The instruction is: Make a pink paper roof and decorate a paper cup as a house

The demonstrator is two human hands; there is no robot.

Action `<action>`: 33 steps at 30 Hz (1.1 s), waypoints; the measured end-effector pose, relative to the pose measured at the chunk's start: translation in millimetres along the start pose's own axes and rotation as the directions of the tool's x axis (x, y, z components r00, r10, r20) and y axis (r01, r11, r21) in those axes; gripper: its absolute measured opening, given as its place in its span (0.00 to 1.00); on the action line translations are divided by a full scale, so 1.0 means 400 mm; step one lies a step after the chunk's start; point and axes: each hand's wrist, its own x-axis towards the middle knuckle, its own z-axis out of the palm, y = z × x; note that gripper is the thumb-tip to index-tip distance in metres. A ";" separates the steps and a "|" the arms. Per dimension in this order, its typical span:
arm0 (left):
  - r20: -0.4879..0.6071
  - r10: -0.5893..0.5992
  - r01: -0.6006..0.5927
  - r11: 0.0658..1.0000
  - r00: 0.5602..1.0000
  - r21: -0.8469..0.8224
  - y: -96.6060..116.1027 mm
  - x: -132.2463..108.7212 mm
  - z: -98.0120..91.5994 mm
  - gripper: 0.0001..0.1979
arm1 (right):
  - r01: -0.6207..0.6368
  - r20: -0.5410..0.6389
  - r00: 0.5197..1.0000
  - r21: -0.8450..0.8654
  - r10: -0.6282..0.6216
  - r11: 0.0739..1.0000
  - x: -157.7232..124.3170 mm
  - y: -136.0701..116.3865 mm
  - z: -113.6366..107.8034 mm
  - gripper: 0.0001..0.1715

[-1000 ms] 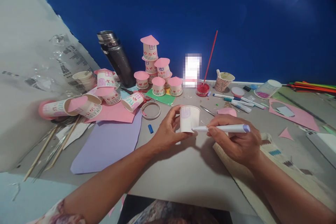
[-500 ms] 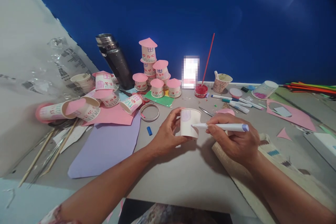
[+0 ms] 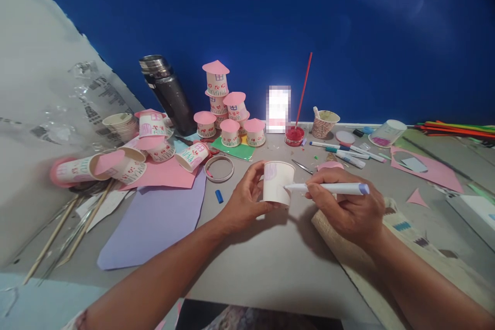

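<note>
Fingers (image 3: 255, 172) of the left hand (image 3: 242, 198) are part-open, wrapped on the left side of a white paper cup (image 3: 279, 185); thumb sits low by its base. Cup is near upright, wide rim up, in front of the person over the middle of the counter (image 3: 270, 263). Can't tell if the base touches down. Pale purple patch on the cup wall, upper left.

Right hand (image 3: 350, 206): fingers closed in a pen grip on a white marker (image 3: 336, 188) with a purple end. Marker lies roughly level, tip pointing left at the cup wall, below and right of the patch. Contact vs. tiny gap: can't tell.

Nearby: tape ring (image 3: 219, 169) and blue cap (image 3: 219, 196) left of the cup, purple sheet (image 3: 150, 232) further left. Beige cloth (image 3: 348, 252) under the right forearm. Behind: decorated cup stack (image 3: 216, 82) with pink cone tops, red tub (image 3: 294, 137) with a red stick (image 3: 304, 90) leaning in it. More markers (image 3: 348, 157) lie behind the right hand.
</note>
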 end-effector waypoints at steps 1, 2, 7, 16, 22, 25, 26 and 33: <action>-0.003 0.002 -0.002 1.000 1.000 -0.009 -0.002 0.001 -0.001 0.40 | 0.001 0.000 1.000 0.003 -0.001 1.000 0.000 0.000 -0.001 0.12; -0.006 0.000 0.000 1.000 1.000 -0.017 -0.004 0.003 -0.002 0.41 | 0.002 -0.001 1.000 0.005 -0.002 1.000 0.001 0.000 -0.001 0.12; 0.003 -0.014 0.014 0.997 1.000 -0.071 0.001 0.005 -0.001 0.42 | -0.005 -0.002 1.000 0.008 0.005 1.000 0.002 -0.002 -0.004 0.12; 0.021 -0.003 0.004 0.999 1.000 -0.034 -0.001 0.000 0.001 0.40 | 0.014 -0.054 0.998 0.038 -0.012 0.999 -0.002 -0.006 -0.001 0.11; 0.047 0.015 -0.014 0.999 0.999 -0.029 -0.008 -0.002 0.000 0.41 | 0.049 0.000 0.999 0.019 -0.049 0.999 0.003 -0.007 0.003 0.10; 0.046 0.008 -0.006 0.999 0.999 -0.053 -0.004 0.000 0.003 0.39 | 0.044 -0.008 0.999 0.018 -0.044 0.999 0.004 -0.006 0.004 0.10; 0.042 0.003 -0.001 0.998 0.999 -0.064 -0.002 0.001 0.005 0.39 | 0.040 -0.009 0.999 0.019 -0.040 0.999 0.004 -0.006 0.003 0.10; 0.028 -0.024 0.027 0.996 0.999 -0.091 0.009 -0.001 0.008 0.41 | 0.015 -0.015 1.000 -0.010 -0.015 1.000 0.005 -0.003 -0.004 0.11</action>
